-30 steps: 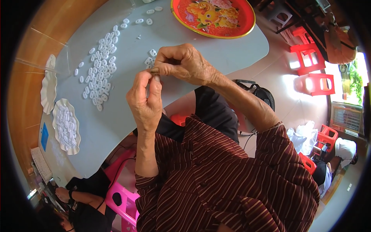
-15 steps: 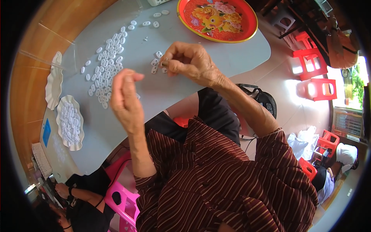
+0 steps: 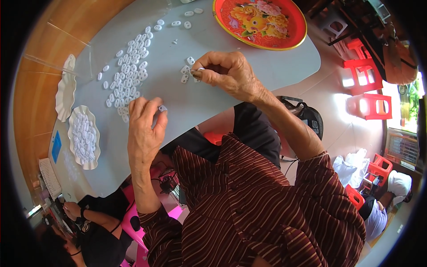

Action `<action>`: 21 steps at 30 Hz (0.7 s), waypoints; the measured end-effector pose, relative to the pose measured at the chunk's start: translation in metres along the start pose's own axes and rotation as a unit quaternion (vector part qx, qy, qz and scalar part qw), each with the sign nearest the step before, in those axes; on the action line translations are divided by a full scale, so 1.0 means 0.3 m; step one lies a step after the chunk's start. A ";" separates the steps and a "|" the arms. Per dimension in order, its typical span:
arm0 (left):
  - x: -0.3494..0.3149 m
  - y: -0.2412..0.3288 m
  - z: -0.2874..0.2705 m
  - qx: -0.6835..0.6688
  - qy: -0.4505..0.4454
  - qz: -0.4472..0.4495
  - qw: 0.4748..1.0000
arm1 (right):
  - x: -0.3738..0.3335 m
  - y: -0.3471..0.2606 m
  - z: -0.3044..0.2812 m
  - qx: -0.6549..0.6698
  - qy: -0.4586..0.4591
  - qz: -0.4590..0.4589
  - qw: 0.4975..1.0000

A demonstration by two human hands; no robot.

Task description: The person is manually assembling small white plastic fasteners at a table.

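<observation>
Over the grey table [image 3: 178, 95], my left hand [image 3: 146, 122] bends down at the near edge of a spread of small white oval plastic pieces with two holes [image 3: 129, 69]. Its thumb and index finger close on one white plastic piece [image 3: 163, 108], low at the tabletop. To the right, my right hand [image 3: 233, 75] is closed in a pinch, with a bit of white showing between thumb and forefinger; the fingers hide most of it. Just beside those fingertips sits a small cluster of white two-holed pieces [image 3: 185, 70], partly covered by the hand.
A red round tray with a flower print [image 3: 293, 26] stands at the far right. At left are a wavy-edged white dish full of white pieces [image 3: 97, 147] and another wavy dish [image 3: 66, 89]. A person in black [image 3: 104, 227] sits at lower left. Red stools [image 3: 373, 107] stand at right.
My left hand has lowered and turned, its thumb and index finger coming down around a white piece on the table. My right hand stays pinched beside the small cluster. The whole view has shifted slightly.
</observation>
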State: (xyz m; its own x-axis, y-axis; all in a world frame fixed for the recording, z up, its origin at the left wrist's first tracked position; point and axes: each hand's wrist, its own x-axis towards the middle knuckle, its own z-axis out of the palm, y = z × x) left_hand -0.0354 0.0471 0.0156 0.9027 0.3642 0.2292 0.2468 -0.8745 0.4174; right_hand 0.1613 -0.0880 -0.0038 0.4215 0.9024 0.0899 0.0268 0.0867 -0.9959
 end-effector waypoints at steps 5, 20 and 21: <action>0.032 -0.040 0.018 -0.022 0.072 -0.011 0.997 | 0.002 0.007 0.005 0.022 -0.012 -0.015 1.000; 0.292 -0.221 0.039 0.067 0.008 0.045 0.997 | 0.002 0.034 0.002 -0.006 -0.017 -0.026 0.999; 0.291 -0.213 0.038 0.063 0.023 0.054 0.996 | 0.004 0.038 0.004 0.013 -0.013 -0.049 0.999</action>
State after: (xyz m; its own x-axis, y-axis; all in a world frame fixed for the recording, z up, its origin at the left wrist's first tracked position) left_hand 0.0316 0.1311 -0.0009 0.9099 0.2774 0.3084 0.1939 -0.9417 0.2749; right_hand 0.1610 -0.0854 -0.0151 0.3944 0.8997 0.1868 0.0424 0.1853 -0.9818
